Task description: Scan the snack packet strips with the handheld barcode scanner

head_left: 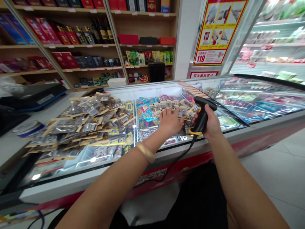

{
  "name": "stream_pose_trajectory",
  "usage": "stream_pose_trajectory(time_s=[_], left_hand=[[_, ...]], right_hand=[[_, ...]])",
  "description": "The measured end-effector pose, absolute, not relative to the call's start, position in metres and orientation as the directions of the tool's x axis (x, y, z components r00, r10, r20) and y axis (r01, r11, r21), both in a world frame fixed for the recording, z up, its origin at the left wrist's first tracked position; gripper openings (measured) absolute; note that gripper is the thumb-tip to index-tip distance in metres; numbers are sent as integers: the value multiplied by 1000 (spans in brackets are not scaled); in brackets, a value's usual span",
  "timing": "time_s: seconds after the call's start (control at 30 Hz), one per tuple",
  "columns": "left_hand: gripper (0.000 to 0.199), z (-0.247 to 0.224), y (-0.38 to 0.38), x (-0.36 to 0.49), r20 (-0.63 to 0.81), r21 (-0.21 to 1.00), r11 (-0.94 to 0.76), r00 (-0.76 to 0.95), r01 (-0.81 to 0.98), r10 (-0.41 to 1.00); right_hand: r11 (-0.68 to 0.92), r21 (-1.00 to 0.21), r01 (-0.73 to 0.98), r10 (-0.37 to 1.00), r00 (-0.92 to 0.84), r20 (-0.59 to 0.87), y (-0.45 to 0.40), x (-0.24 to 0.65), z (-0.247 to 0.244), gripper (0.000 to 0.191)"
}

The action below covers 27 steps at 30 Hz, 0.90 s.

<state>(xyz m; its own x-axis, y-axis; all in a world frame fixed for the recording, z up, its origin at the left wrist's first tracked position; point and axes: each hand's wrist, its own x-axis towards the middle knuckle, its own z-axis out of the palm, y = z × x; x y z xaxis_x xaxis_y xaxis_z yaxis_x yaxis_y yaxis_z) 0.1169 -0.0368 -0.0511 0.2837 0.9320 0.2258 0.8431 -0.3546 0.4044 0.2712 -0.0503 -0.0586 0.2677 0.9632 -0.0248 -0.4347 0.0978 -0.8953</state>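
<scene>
On the far left, a clear plastic bag is by a flat black machine. A round roll with a blue edge is in front of the machine. Next comes a big, messy pile of small see-through packets with tan strips. It lies on the glass top of a long freezer and hides much of what is inside. Behind it are tall shelves with red and blue boxes and dark bottles. A white box and a black box stand behind the freezer.

In the middle, blue bags show through the glass. The left hand lies on a smaller pile of packets, with its fingers a bit apart, and covers part of it. A gold band is on that wrist.

Just to the right, the right hand has its fingers wrapped around the handle of 1 black and yellow scanner. The scanner is held up near the small pile. Its black cord hangs down across the front of the freezer.

Farther right, a red and yellow poster says 119. Past it, bright cooler shelves hold many packs.
</scene>
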Motion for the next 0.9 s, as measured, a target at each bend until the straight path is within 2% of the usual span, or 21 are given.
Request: stream_pose_trajectory(time_s=[0.23, 0.33, 0.43, 0.53, 0.6, 0.77, 0.9], left_hand=[[50, -32, -55, 48, 467, 454, -437, 210, 776, 859], [46, -19, -64, -9, 595, 445, -467, 138, 764, 792], [44, -4, -69, -70, 644, 443, -380, 6, 812, 765], [46, 8, -75, -127, 617, 454, -200, -144, 868, 773], [49, 13, -81, -161, 560, 425, -117, -159, 898, 813], [67, 14, -98, -224, 341, 306, -189, 78, 933, 937], [70, 14, -100, -241, 221, 196, -168, 123, 966, 967]], right_hand=[[246, -884, -398, 949, 283, 137, -58, 253, -43, 52], [226, -874, -429, 969, 195, 155, -65, 227, -35, 50], [181, -882, -435, 984, 74, 165, -70, 190, -29, 50], [157, -897, -412, 981, -37, 189, -72, 149, -27, 48], [140, -907, -396, 977, -92, 191, -74, 123, -28, 48], [47, -932, -358, 957, -251, 144, -82, 74, -32, 50], [-23, -947, -320, 931, -352, 96, -88, 50, -40, 52]])
